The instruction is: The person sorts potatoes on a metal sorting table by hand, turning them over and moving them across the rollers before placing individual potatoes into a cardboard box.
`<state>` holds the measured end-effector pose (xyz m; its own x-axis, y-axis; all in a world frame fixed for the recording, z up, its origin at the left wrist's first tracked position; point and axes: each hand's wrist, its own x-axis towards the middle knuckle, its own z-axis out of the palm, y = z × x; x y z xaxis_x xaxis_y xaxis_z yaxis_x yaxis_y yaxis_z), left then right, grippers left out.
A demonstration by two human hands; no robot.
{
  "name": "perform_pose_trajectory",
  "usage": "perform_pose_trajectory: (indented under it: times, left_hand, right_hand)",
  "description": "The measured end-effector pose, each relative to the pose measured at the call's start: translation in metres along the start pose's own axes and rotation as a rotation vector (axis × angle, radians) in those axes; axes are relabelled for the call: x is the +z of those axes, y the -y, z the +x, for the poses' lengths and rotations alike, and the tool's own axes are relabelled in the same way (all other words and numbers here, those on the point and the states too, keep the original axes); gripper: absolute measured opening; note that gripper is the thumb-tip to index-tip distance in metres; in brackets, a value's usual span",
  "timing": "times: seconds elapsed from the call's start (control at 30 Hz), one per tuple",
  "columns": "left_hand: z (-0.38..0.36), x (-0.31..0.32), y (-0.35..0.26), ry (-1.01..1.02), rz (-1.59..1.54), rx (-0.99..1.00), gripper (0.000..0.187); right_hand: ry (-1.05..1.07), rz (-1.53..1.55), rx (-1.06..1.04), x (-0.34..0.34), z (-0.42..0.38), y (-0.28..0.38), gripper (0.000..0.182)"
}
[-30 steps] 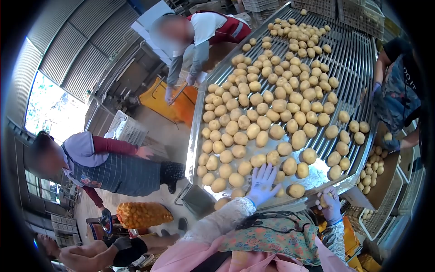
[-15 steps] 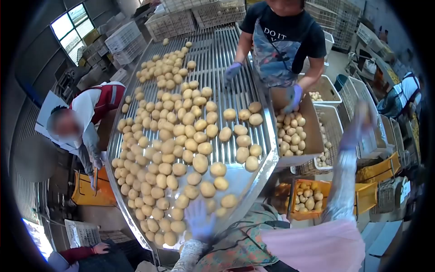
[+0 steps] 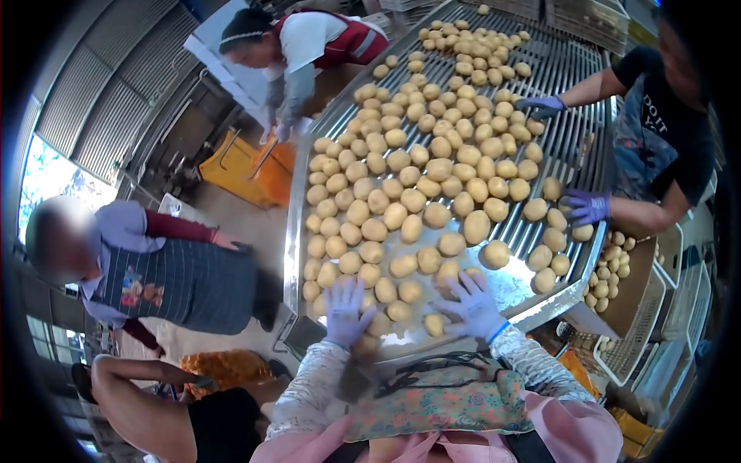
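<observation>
Many tan potatoes [image 3: 411, 228] cover the metal sorting table [image 3: 532, 309], loosely packed over its slats and smooth near end. My left hand [image 3: 346, 312], in a lavender glove, lies at the near edge with fingers spread, touching the closest potatoes. My right hand [image 3: 471, 306], gloved alike, is also spread flat at the near edge, just below a few potatoes. One small potato [image 3: 434, 324] sits by its thumb side. Neither hand grips a potato.
Across the right edge, a co-worker's purple-gloved hand [image 3: 588, 207] touches potatoes, beside a cardboard box [image 3: 629, 297] of potatoes. Another person in a red vest [image 3: 351, 38] bends at the left side near an orange crate [image 3: 274, 174]. Two more people are at lower left.
My view has turned left. My right hand has come from the crates at right onto the table's near end. The right co-worker's lower hand has moved from the box to the table.
</observation>
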<state>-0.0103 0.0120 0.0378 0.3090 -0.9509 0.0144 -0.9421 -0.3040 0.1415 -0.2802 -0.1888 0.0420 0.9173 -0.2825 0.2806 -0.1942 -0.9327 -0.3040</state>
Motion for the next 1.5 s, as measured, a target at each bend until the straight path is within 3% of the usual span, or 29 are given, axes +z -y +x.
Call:
perform_pose_trajectory:
  times: [0.03, 0.13, 0.23, 0.27, 0.3, 0.37, 0.4, 0.43, 0.47, 0.53, 0.67, 0.77, 0.83, 0.87, 0.97, 1.1, 1.2, 1.27, 1.37, 1.5]
  left_hand:
    - [-0.001, 0.005, 0.007, -0.081, 0.050, -0.080, 0.074]
    - [0.005, 0.034, -0.013, -0.208, 0.088, -0.265, 0.075]
    - [0.017, 0.043, -0.039, -0.182, 0.260, -0.159, 0.075]
    - [0.019, 0.022, -0.046, -0.120, 0.054, 0.020, 0.071]
    - [0.022, 0.008, -0.048, -0.055, -0.152, 0.199, 0.068]
    - [0.047, -0.013, -0.016, -0.037, -0.146, 0.097, 0.066]
    - [0.056, -0.022, 0.001, -0.023, -0.147, 0.008, 0.064]
    - [0.068, 0.013, 0.035, -0.206, -0.186, -0.119, 0.065]
    - [0.084, 0.029, 0.051, -0.207, -0.186, -0.121, 0.065]
    - [0.120, 0.038, 0.077, -0.178, 0.066, -0.388, 0.069]
    - [0.177, -0.002, 0.008, -0.020, -0.065, -0.479, 0.071]
    - [0.174, 0.011, -0.036, 0.076, -0.014, -0.314, 0.075]
    - [0.156, 0.025, -0.060, 0.178, -0.004, -0.017, 0.073]
    - [0.140, 0.029, -0.071, 0.184, -0.008, -0.010, 0.073]
    - [0.081, 0.030, -0.091, -0.068, -0.227, 0.182, 0.064]
    - [0.003, 0.006, -0.047, 0.001, -0.303, 0.114, 0.068]
    - [-0.048, -0.001, -0.012, 0.051, -0.156, 0.011, 0.070]
    - [-0.070, -0.012, 0.001, 0.047, -0.032, -0.162, 0.066]
    - [-0.063, -0.016, 0.010, -0.002, -0.002, -0.215, 0.067]
    - [0.011, -0.004, 0.008, -0.127, -0.094, -0.187, 0.057]
  right_hand:
    - [0.007, 0.008, -0.012, 0.003, 0.012, -0.005, 0.051]
    - [-0.112, -0.005, -0.089, 0.007, 0.069, -0.048, 0.027]
    - [-0.200, 0.063, -0.249, -0.004, 0.122, -0.114, 0.013]
    - [-0.221, -0.017, -0.251, -0.018, 0.140, -0.132, 0.013]
    - [-0.193, 0.037, -0.107, -0.031, 0.154, -0.151, 0.014]
    - [-0.258, -0.080, 0.140, -0.030, 0.172, -0.202, 0.039]
    - [-0.124, -0.216, 0.368, -0.043, 0.179, -0.216, 0.054]
    - [0.039, -0.325, 0.573, -0.057, 0.189, -0.223, 0.062]
    - [0.203, -0.281, 0.730, -0.060, 0.195, -0.241, 0.071]
    - [0.278, -0.188, 0.885, -0.060, 0.206, -0.232, 0.074]
    - [0.303, -0.183, 0.938, -0.052, 0.219, -0.213, 0.076]
    - [0.224, -0.238, 0.642, -0.034, 0.196, -0.201, 0.074]
    - [0.217, -0.280, 0.485, -0.031, 0.174, -0.178, 0.072]
    - [0.235, -0.303, 0.427, -0.031, 0.161, -0.167, 0.071]
    - [0.030, -0.175, 0.229, -0.012, 0.108, -0.136, 0.064]
    - [0.049, -0.195, 0.183, -0.014, 0.047, -0.092, 0.070]
    - [0.069, -0.119, 0.206, -0.033, 0.022, -0.047, 0.077]
    - [0.159, -0.002, -0.037, -0.031, 0.010, -0.024, 0.082]
    - [0.238, 0.082, -0.126, 0.019, 0.013, 0.017, 0.083]
    - [0.316, -0.034, -0.254, 0.044, 0.052, 0.064, 0.080]
